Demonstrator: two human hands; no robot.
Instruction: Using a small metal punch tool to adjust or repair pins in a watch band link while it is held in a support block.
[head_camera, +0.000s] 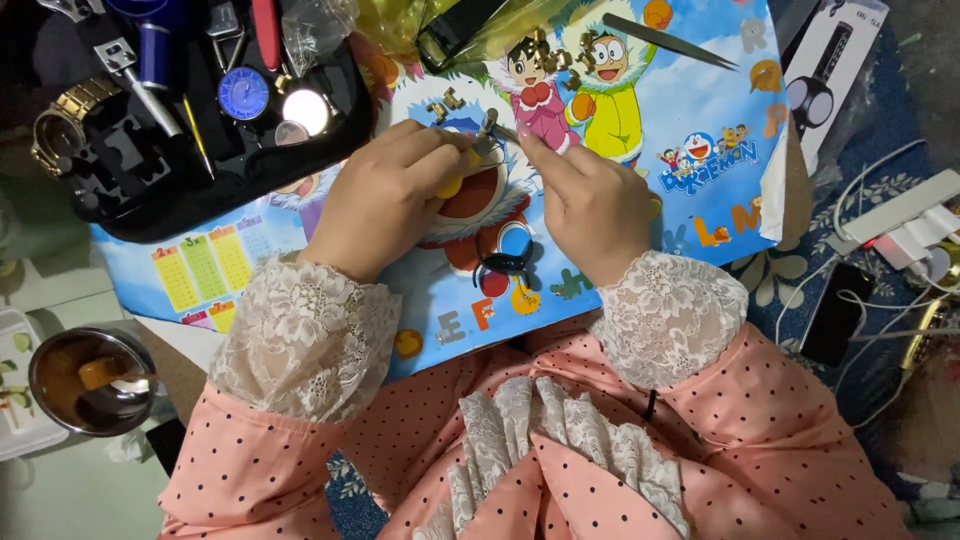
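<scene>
I am looking down at 2 hands working close together over a colourful cartoon mat (690, 90) that is lying on the surface. My left hand (385, 200) is curling narrow, its fingertips pinching a small metal piece (488, 128), probably so the tiny part is staying steady at one spot. My right hand (590, 205) is also closing narrow, and its fingers are meeting the same piece from the other side; I cannot tell whether it is gripping a thin tool or only the part. The piece is sitting between the 2 hands, just above the mat, near its upper middle.

Other small brass-coloured links (545, 50) are lying loose on the mat beyond the hands, within easy reach. Slim steel tweezers (668, 42) are resting near them. A dark ring-shaped part (505, 258) is lying below the hands, just beside the wrists.

At the upper left, a black moulded tray (130, 190) is holding tools in shaped recesses, which is keeping them sorted. A gold metal watch band (65, 115) is resting at the tray's left edge. A shiny steel bowl (88, 380) is standing lower left, off the mat.
</scene>
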